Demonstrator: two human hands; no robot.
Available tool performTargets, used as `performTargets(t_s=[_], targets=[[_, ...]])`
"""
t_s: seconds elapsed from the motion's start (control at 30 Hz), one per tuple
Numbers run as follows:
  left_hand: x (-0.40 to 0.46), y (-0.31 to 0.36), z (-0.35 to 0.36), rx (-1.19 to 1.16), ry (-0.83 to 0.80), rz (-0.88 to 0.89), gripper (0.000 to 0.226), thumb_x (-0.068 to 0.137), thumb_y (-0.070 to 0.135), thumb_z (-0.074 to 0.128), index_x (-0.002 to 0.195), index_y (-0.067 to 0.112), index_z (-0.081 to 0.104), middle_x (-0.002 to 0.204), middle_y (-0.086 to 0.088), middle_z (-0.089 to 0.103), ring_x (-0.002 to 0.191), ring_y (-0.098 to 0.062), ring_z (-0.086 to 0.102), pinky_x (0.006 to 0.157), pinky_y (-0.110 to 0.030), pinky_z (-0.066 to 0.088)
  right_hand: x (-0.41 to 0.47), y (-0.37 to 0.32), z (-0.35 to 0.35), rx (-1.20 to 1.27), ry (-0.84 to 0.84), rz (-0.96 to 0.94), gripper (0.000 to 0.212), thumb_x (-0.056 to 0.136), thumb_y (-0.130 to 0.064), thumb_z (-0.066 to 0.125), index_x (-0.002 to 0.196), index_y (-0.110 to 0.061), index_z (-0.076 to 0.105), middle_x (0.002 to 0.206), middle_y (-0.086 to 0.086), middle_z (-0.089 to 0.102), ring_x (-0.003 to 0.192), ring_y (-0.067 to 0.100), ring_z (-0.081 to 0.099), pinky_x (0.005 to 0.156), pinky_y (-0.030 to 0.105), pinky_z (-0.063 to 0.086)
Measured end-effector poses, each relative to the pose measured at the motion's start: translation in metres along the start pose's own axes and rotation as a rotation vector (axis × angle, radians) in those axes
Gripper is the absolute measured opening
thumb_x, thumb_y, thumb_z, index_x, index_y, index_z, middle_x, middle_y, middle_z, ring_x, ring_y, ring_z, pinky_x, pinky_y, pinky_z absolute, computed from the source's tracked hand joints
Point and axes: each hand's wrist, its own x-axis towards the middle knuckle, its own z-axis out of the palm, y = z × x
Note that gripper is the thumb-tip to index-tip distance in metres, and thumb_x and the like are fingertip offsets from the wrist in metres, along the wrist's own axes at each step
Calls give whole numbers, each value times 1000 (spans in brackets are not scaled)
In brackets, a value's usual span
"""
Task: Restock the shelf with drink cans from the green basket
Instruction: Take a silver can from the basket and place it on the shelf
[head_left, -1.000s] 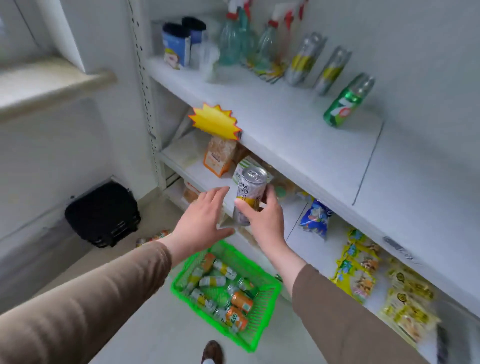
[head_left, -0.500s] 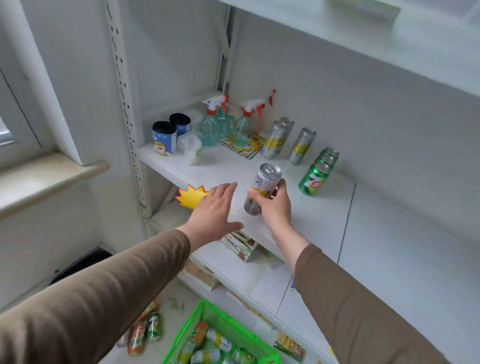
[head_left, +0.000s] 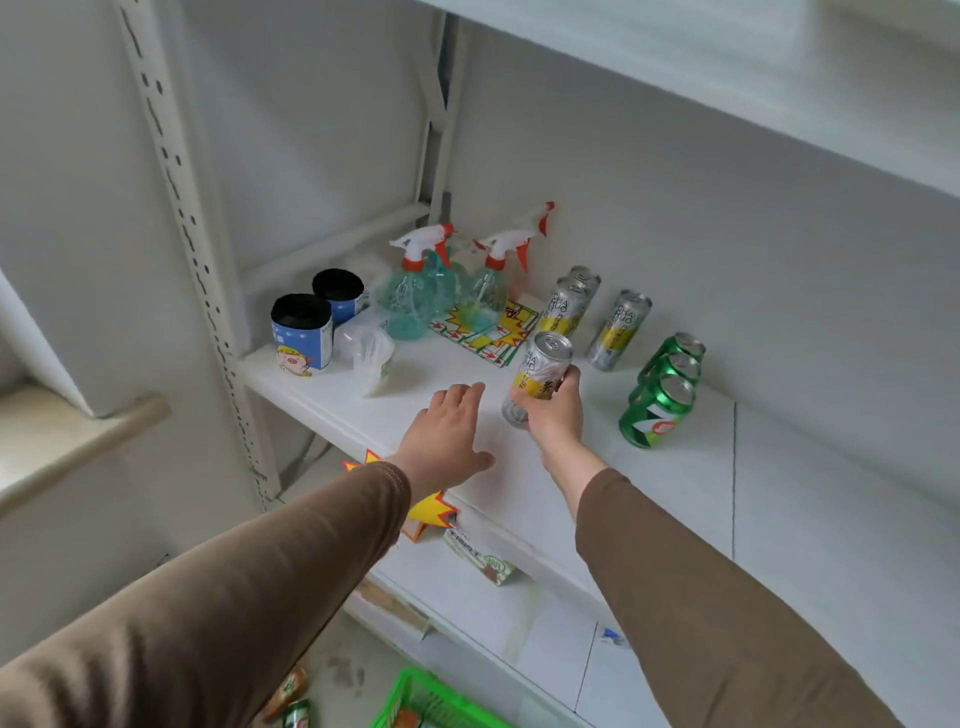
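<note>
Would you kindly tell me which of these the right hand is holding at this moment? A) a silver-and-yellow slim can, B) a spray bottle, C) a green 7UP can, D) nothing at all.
A: the right hand is wrapped round a silver-and-yellow slim can above the shelf, while the green 7UP cans stand untouched beside it.

On the shelf (head_left: 519, 483) my right hand (head_left: 553, 415) holds a can (head_left: 537, 376) before the tall cans (head_left: 566, 306) — three short cans (head_left: 662, 400) stand in a row to its right, two spray bottles (head_left: 415, 296) behind-left, my left hand (head_left: 447, 436) just beside it.
</note>
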Motion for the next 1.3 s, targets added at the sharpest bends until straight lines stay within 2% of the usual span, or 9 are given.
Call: performTargets(t_s=[0.1,0.33,0.5,0.63,0.73,0.83,0.9,1.07,1.3], targets=[[22,-8,1,-12,-16,32,96,81,43,71,155,16,15,155,-7,27,139,-28,28,112,-42,34,21,-1,10,-53,46,8,60,81,-11,79,129,-22,45,124,3,65,110,27,64,96,43,54],[59,-23,1,5,-38,87,97,82,42,71,155,18,12,157,-6,25,140,-27,27,114,-43,33,60,-8,30,-48,145,38,51,78,-8,79,117,-18,48,119,5,65,101,24,64,86,33,50],[75,-30,2,-2,-33,125,97,82,43,71,155,20,12,156,-5,27,139,-27,28,114,-42,33,82,-11,38,-62,211,60,48,79,-7,78,116,-16,49,121,9,65,106,29,65,92,40,54],[83,-35,3,-14,-36,137,96,82,42,71,155,20,12,156,-5,26,140,-27,27,114,-42,32,92,-11,41,-91,243,61,47,80,-9,79,117,-13,49,124,12,63,108,31,64,88,35,51],[85,-35,6,-21,-39,146,96,82,42,71,155,21,12,156,-5,26,140,-26,27,114,-42,32,95,-10,43,-98,247,66,47,80,-10,78,116,-13,49,124,12,62,107,31,64,91,39,53],[86,-34,7,-27,-39,145,96,82,42,71,155,22,13,156,-4,27,139,-26,29,112,-41,33,95,-8,43,-89,237,56,46,81,-9,77,114,-15,47,124,13,61,107,31,64,88,35,50],[84,-33,7,-24,-41,139,95,82,42,71,155,22,14,155,-4,28,139,-26,30,112,-41,34,92,-6,41,-72,208,58,52,81,-8,78,122,-15,46,128,12,59,110,30,63,91,34,49],[69,-29,8,-10,-37,122,94,81,42,70,154,19,16,153,-6,30,137,-27,31,110,-41,36,64,0,27,-99,142,63,75,80,-17,81,143,-17,39,143,11,48,129,31,51,105,47,46],[18,-8,15,47,15,45,89,81,40,69,152,17,22,154,-6,27,139,-27,28,108,-40,33,-8,18,-9,-331,25,-150,65,90,-21,70,145,-18,37,148,6,44,135,27,36,102,41,41]])
